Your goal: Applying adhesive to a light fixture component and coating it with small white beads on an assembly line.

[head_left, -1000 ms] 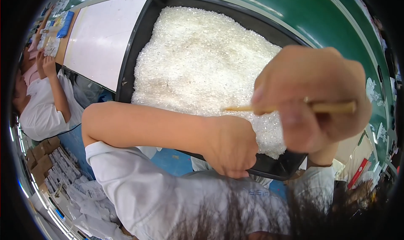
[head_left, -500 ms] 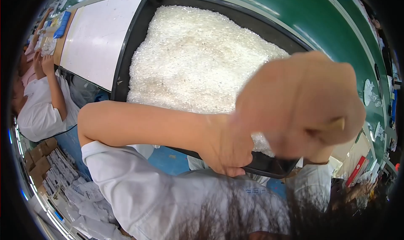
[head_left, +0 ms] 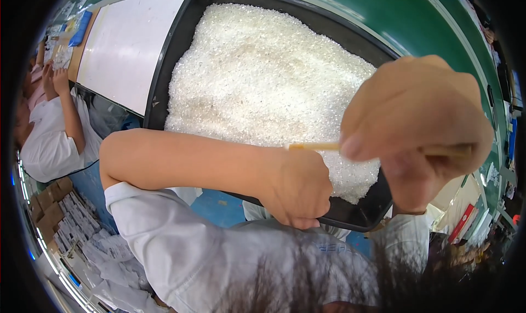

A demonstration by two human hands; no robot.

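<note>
My right hand (head_left: pixel 419 121), raised close to the camera on the right, is closed round a thin pale wooden stick (head_left: pixel 315 147). The stick's tip points left and appears just above the back of my left hand (head_left: pixel 301 189). That hand is a fist at the near side of a large black tray (head_left: pixel 156 107); its fingers curl under, so whatever they may hold is hidden. Inside the tray lies a broad heap of small clear glittering beads or granules (head_left: pixel 263 77), partly covered by my hands and left forearm.
A white board (head_left: pixel 126 44) lies left of the tray on the green table (head_left: pixel 383 11). A co-worker in a white top (head_left: pixel 52 140) sits at the far left. Cartons (head_left: pixel 52 203) and plastic bags (head_left: pixel 115 269) stand at lower left. A red strip (head_left: pixel 463 222) lies at right.
My right hand has shifted right and slightly up, bringing the wooden stick into plain sight. My left hand stays nearly in place at the tray's near side.
</note>
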